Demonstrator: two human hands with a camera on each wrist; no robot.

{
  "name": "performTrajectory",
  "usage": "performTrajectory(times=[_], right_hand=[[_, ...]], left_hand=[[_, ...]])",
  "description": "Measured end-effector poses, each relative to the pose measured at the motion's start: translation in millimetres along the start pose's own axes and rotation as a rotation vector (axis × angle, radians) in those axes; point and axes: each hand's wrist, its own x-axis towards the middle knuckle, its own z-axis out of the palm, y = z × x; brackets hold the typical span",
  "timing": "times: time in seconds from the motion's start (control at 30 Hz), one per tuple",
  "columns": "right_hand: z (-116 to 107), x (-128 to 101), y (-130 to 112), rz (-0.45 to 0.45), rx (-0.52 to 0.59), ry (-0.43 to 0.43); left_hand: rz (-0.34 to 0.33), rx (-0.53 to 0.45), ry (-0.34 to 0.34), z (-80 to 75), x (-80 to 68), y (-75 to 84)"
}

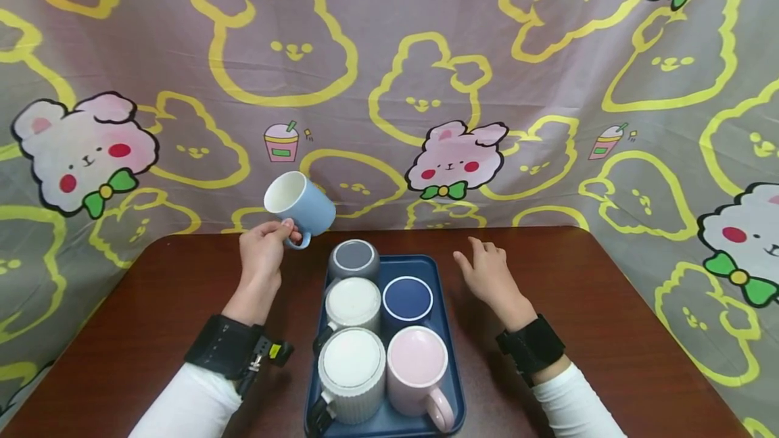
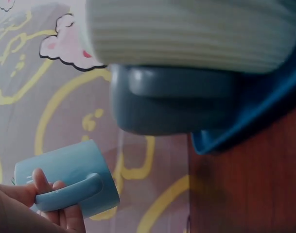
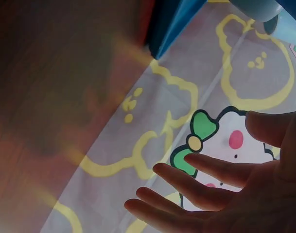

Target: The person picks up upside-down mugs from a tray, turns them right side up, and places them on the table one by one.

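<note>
Left hand [image 1: 263, 249] grips light blue mug [image 1: 301, 204] handle, fingertips hidden; right hand [image 1: 487, 274] relaxed, holding nothing, beside tray [image 1: 448, 330].

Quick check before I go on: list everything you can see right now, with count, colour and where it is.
Light blue mug: 1, light blue with white inside, held tilted in the air above the table's far left part.
Tray: 1, blue, middle of the table.
Grey mug: 1, dark grey, far left corner of the tray.
Navy mug: 1, navy, right side of the tray, behind the pink mug.
Ribbed mugs: 2, pale with dark handles, left side of the tray.
Pink mug: 1, pink, near right of the tray.
Table: 1, dark red-brown.
Backdrop cloth: 1, grey with yellow and pink bunnies, behind the table.
Left hand: grips the light blue mug's handle.
Right hand: fingers relaxed, right of the tray.
</note>
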Motion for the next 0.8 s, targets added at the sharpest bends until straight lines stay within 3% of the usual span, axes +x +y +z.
performTrajectory(times=[0.37, 0.8], right_hand=[[3.0, -3.5, 8.4, 0.013, -0.061, -0.036], [5.0, -6.7, 18.7, 0.056, -0.098, -0.066]], left_hand=[[-0.015, 0.111, 0.088, -14.3, 14.0, -20.9], [-0.067, 0.178, 0.129, -31.0, 22.1, -29.6]])
